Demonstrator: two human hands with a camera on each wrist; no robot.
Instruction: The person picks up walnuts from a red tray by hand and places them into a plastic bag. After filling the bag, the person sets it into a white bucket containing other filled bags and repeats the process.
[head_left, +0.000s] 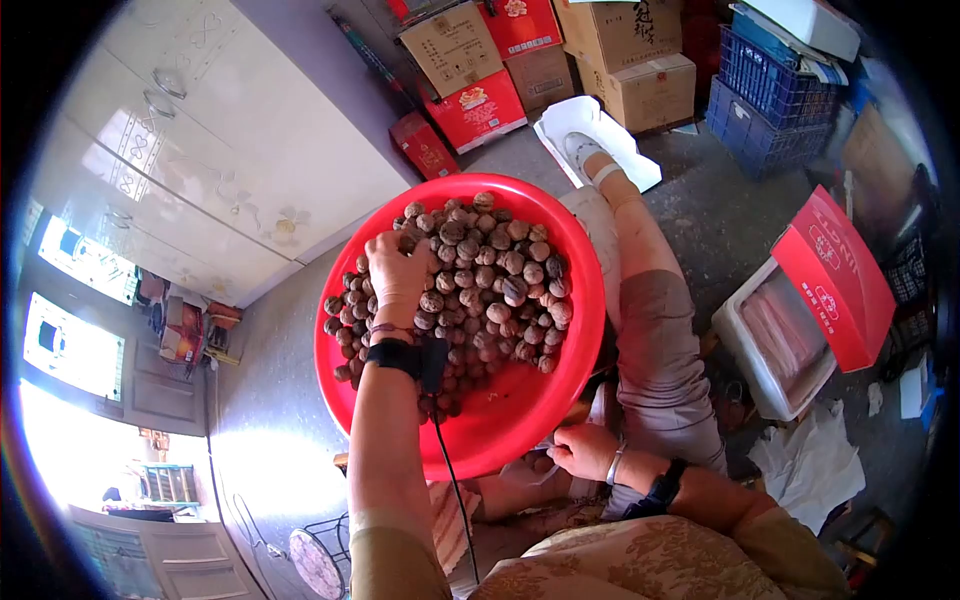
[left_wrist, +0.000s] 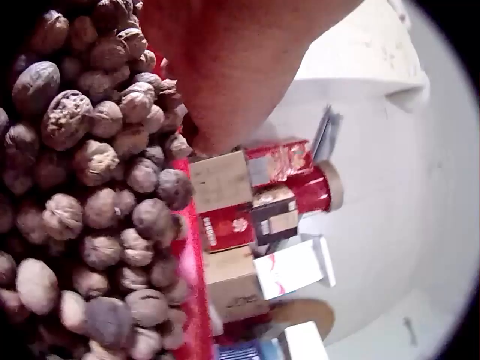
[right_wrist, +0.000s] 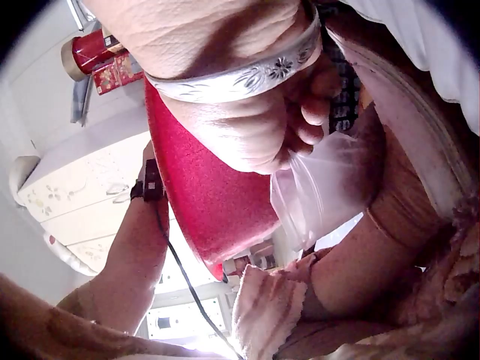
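A wide red plastic basin (head_left: 588, 330) holds a heap of brown walnuts (head_left: 485, 275), seen close up in the left wrist view. Over the heap's left part, my left hand (head_left: 398, 270) reaches down with bent fingers around a walnut (head_left: 408, 242); its fingertips are partly hidden. Below the basin's near right rim, my right hand (head_left: 588, 452) has its fingers curled on the edge of a clear plastic bag (right_wrist: 315, 187). The bag hangs beside the basin's outer wall in the right wrist view, and its contents are blurred.
My legs (head_left: 660, 340) flank the basin. White cabinets (head_left: 200, 130) stand at the left. Cardboard boxes (head_left: 650, 90), blue crates (head_left: 770, 90) and a white foam tray (head_left: 600, 140) lie beyond. At the right are a foam box (head_left: 775, 340) and a crumpled white bag (head_left: 810, 460).
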